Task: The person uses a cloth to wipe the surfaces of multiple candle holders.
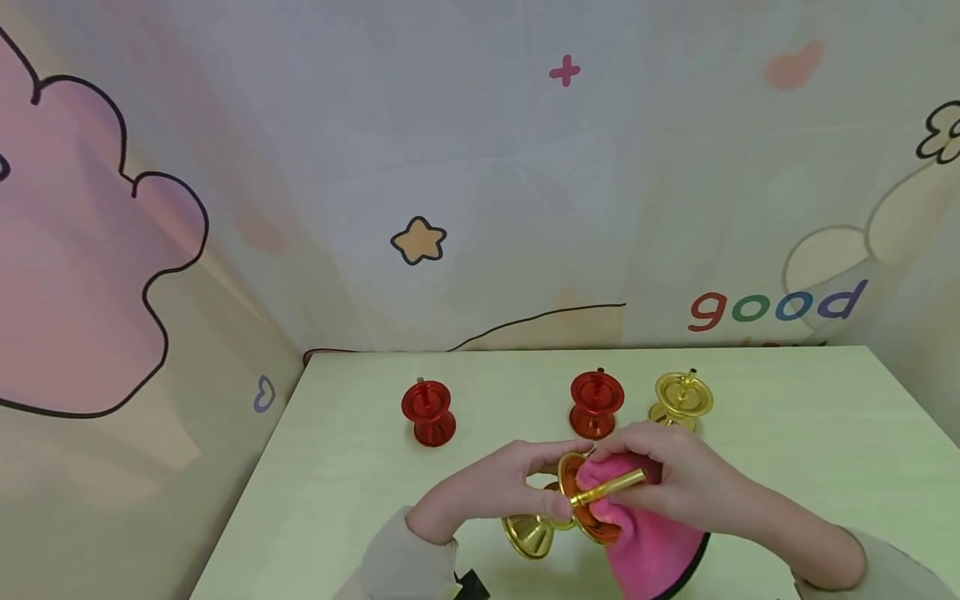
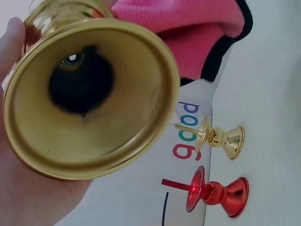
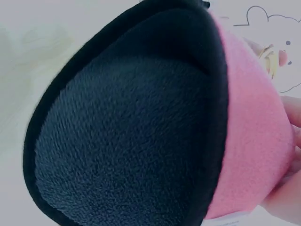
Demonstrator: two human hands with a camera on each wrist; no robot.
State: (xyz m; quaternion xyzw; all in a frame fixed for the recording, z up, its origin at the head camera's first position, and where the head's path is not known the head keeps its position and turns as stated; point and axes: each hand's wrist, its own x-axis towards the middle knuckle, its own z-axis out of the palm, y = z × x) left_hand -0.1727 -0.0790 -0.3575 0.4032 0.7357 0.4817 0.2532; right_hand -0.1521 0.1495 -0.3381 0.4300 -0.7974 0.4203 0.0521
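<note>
My left hand [image 1: 495, 485] grips a gold candle holder [image 1: 529, 537] tilted on its side, with its flared foot to the lower left and its dish and thin stem pointing right. The left wrist view looks into the hollow foot [image 2: 136, 113]. My right hand [image 1: 678, 468] pinches a bunched pink cloth [image 1: 652, 554] with black edging and presses it into the dish, beside the stem. Seen from the right wrist, the cloth's dark fleecy underside [image 3: 127, 136] hides most of the work.
Behind the hands stand a red candle holder [image 1: 595, 421] and a gold one [image 1: 684, 395], both upright. Another red candle holder [image 1: 427, 408] is farther left on the pale table [image 1: 337, 483]. A printed cloth backdrop [image 1: 487, 192] rises at the table's back edge.
</note>
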